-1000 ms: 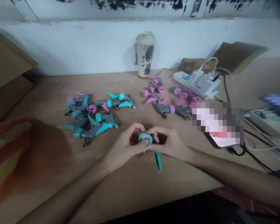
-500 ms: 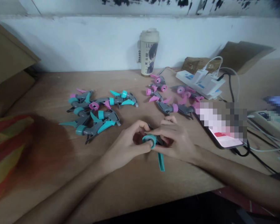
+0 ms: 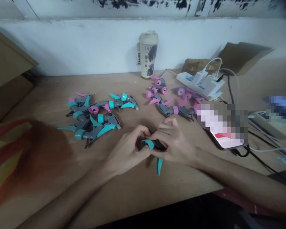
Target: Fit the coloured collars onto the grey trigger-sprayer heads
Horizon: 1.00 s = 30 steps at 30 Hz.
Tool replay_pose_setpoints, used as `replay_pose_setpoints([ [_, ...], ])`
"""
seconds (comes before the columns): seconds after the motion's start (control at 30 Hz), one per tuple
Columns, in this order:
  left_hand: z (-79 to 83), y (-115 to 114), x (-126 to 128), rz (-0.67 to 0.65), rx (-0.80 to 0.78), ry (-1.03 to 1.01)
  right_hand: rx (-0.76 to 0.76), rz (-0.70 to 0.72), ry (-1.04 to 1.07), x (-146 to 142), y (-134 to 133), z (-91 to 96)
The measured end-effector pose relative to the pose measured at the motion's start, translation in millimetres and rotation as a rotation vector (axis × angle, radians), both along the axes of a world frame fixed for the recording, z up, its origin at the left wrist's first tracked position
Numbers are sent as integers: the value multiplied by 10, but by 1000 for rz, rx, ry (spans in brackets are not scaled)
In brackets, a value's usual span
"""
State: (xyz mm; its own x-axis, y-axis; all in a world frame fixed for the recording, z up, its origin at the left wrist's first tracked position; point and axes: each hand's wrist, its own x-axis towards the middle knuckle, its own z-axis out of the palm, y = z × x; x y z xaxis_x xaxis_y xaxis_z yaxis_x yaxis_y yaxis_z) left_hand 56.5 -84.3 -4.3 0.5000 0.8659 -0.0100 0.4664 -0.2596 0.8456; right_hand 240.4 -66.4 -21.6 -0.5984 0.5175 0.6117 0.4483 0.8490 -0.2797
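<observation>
Both hands are meeting over the near middle of the wooden table [image 3: 138, 190], closing together on one trigger sprayer head [image 3: 154, 145]. The left hand [image 3: 127, 151] is pinching the sprayer's teal collar between thumb and curled fingers, while the right hand [image 3: 175, 143] is wrapping over the dark body from the other side, its fingers folding down across the top. The sprayer's teal trigger lever is hanging down below the hands (pointing toward the table's near edge), and whether it is touching the wood cannot be told. Just beyond the left hand, a pile of teal and grey sprayer heads [image 3: 95, 116] is lying loosely on the table, with a pink collar or two mixed in. Beyond the right hand, a pile of pink and grey sprayer heads [image 3: 169, 98] is spreading toward a white power strip [image 3: 200, 84] with chargers plugged in. A lidded coffee cup [image 3: 147, 55] is standing upright against the back wall.
</observation>
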Motion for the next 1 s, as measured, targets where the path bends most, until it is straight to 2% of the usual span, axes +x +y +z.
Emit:
replay_pose_setpoints([
  [0.33,37,-49,48,68,95,129,19,-44,24,-15,-9,-11],
  [0.47,26,-49,47,95,44,81,11,-74,24,-13,-17,2],
  [0.63,9,-15,17,66,-45,-24,24,-71,-3,-22,-17,3],
  [0.77,26,-28,17,86,-29,1,55,-96,-13,-24,-26,-11],
  [0.93,-4,-67,43,129,26,48,80,-166,-67,-27,-44,-10],
  [1.0,-51,-70,54,214,55,14,83,-241,-96,-23,-47,0],
])
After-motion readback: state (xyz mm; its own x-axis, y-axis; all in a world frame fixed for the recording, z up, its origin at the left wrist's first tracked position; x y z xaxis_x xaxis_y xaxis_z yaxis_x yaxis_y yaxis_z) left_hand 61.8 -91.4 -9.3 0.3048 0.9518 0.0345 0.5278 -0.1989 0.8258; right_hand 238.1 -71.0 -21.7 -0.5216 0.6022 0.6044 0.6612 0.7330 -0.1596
